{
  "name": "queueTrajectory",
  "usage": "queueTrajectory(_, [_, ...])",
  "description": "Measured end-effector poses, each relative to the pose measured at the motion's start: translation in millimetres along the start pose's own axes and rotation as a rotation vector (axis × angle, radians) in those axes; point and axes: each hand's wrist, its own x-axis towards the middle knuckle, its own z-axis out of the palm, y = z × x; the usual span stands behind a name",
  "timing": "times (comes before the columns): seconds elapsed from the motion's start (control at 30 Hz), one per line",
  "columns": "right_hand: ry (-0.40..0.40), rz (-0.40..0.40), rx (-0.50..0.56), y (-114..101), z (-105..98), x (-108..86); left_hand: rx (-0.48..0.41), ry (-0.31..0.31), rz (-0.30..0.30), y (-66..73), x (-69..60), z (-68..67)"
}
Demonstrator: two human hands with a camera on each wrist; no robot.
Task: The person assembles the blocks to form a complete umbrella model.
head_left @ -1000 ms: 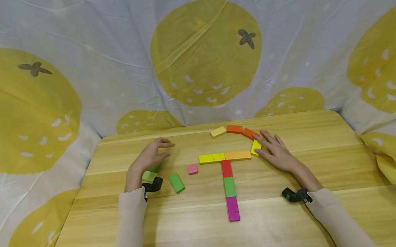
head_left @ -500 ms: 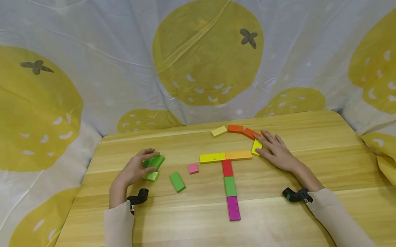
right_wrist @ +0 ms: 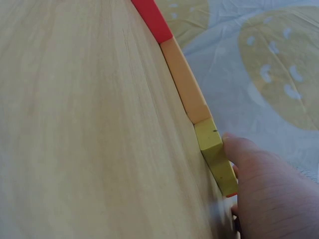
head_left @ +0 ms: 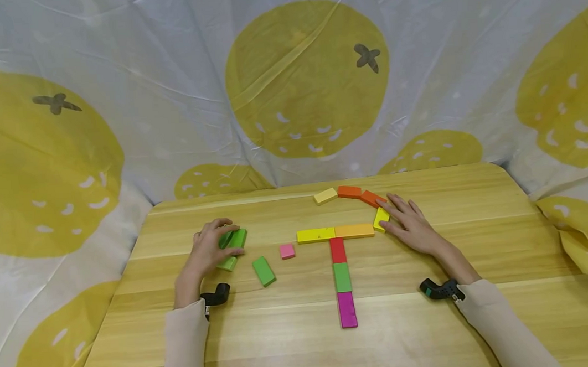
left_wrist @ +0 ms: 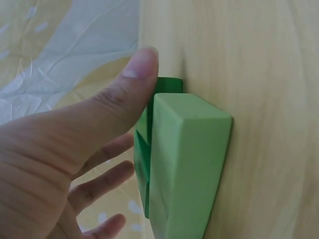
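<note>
while the right hand [head_left: 412, 226] rests on the table [head_left: 293, 350] right of centre, fingers spread, its thumb touching a small yellow block [head_left: 381, 219] and another fingertip at an orange block [head_left: 371, 198], the left hand [head_left: 209, 250] curves over a green cluster at the table's left. there, a light green block [left_wrist: 187, 164] lies flat beside a dark green block [left_wrist: 169, 85], close against it; the left thumb is at the dark one's edge, the lower fingers stand apart, and i cannot tell whether the grip pinches or only brackets it. just right of the cluster lie a loose green block [head_left: 263, 271] and a little pink block [head_left: 287, 251]. the blocks look like painted wood, so they are probably light, stiff and hard to break, with smooth faces that could slide a little under dry fingertips. the rounded edges give less to hold than the flat sides, so thumb and fingers would do best on two opposite long sides, near the middle. for the dark one, crowded by its neighbour, the free side and the ends seem easier. a careless push on the yellow one would likely nudge the orange one beside it.
</note>
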Motion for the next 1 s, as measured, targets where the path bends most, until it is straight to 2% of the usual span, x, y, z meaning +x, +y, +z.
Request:
queueTrajectory(0.23, [-0.006, 0.007, 0.010, 1, 0, -0.6, 0.014, 0.023, 0.019, 3.1, -0.3, 1.9])
queueTrajectory(0.47, [-0.012, 0.008, 0.014, 1, -1, -1.1, 0.000, -0.004, 0.031, 8.1, 0.9, 2.2])
queueTrajectory(0.7, [-0.011, 0.005, 0.011, 0, -2, -0.9, 0.010, -0.029, 0.018, 7.8, -4.4, -1.8])
queueTrajectory(0.9, [-0.015, 0.012, 0.010, 0, -1, -1.2, -0.025, -0.062, 0.055, 9.2, -2.5, -0.3])
queueTrajectory(1.0, [-0.017, 0.013, 0.008, 0, -1, -1.5, -0.057, -0.081, 0.055, 10.4, -1.9, 1.0])
